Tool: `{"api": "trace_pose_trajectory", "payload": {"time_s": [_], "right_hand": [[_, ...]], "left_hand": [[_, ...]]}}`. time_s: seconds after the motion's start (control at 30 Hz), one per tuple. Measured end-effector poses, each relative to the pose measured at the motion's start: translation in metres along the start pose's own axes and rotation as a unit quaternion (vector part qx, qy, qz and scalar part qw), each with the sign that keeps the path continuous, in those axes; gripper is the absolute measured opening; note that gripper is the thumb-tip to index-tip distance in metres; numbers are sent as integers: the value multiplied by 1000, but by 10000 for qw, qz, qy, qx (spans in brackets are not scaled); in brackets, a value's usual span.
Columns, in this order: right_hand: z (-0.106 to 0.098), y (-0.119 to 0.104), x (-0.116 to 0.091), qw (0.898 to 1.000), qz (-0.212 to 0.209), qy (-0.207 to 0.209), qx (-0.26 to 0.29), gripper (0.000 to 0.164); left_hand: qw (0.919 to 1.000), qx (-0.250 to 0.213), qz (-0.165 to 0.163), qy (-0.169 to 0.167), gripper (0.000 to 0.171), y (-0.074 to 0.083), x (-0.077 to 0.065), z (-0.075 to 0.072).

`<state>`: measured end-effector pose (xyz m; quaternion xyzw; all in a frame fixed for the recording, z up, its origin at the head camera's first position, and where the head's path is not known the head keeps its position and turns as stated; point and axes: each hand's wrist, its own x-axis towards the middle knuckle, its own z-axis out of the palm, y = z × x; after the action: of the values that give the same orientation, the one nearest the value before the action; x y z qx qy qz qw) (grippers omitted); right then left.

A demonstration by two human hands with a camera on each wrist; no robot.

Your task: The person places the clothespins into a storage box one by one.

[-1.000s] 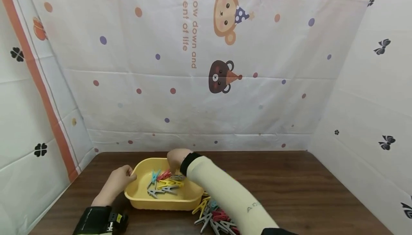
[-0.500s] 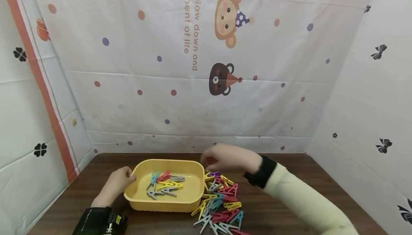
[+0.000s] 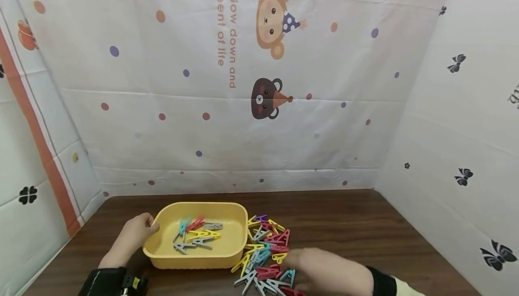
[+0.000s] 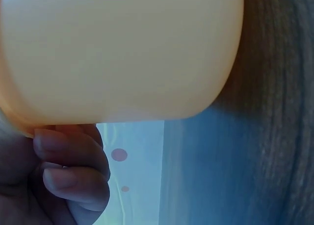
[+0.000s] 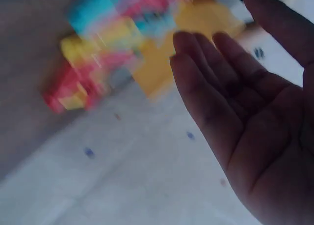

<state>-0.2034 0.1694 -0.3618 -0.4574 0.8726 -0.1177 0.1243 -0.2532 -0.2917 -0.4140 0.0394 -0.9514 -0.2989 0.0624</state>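
Observation:
A yellow plastic basin (image 3: 227, 260) stands on the table, and several clothespins (image 3: 198, 234) in blue, red, yellow and grey lie inside it. My left hand (image 3: 135, 233) pinches the basin's left rim; in the left wrist view its curled fingers (image 4: 73, 151) are against the edge of the basin. To the right of the basin lies a loose pile of clothespins (image 3: 259, 256) in mixed colours. My right hand (image 3: 320, 266) is at the right side of that pile. The right wrist view has its fingers (image 5: 206, 102) extended and the palm bare, with blurred clothespins beyond them.
The dark wooden table (image 3: 332, 219) extends to the right of the pile and behind it. A patterned white sheet (image 3: 202, 134) hangs at the back, with more white sheeting on both sides.
My right hand has come out of the basin and moved right and nearer, down to the pile. The left hand keeps its hold on the rim. The head view has shifted slightly.

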Motion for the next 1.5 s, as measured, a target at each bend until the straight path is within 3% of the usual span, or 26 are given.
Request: {"api": "trace_pose_trajectory", "payload": {"time_s": [0.2,0.43,0.57,0.7,0.8,1.03,1.17,1.3,1.4,1.5], "right_hand": [[42,24,-2,9969,411,-162,646,49],[102,90,15,9998,54,-181,95,37],[92,75,15,9988,407,-232,112,28],[84,66,13,9993,326,-157,123,28],[96,85,16,9999,0,-84,68,33],[118,118,23,9997,-215,-110,-80,34],[105,101,15,9995,1,-79,291,39],[73,59,5,9991,175,-70,374,35],[46,27,-1,9990,261,13,363,24],[28,11,0,9994,229,246,125,12]], "left_hand": [[9999,-13,-80,-75,17,-4,-3,1],[10000,-11,-73,10,17,-6,-2,5],[9999,46,2,107,17,-4,0,4],[9999,71,38,134,16,-1,1,2],[9999,50,-7,118,16,0,1,2],[9999,-5,-59,104,16,2,1,1],[9998,-58,-209,24,15,5,1,0],[9995,-91,-312,-1,15,6,2,-2],[9994,-88,-331,-10,15,5,2,-2],[9993,-94,-356,-33,14,5,1,-1]]}}
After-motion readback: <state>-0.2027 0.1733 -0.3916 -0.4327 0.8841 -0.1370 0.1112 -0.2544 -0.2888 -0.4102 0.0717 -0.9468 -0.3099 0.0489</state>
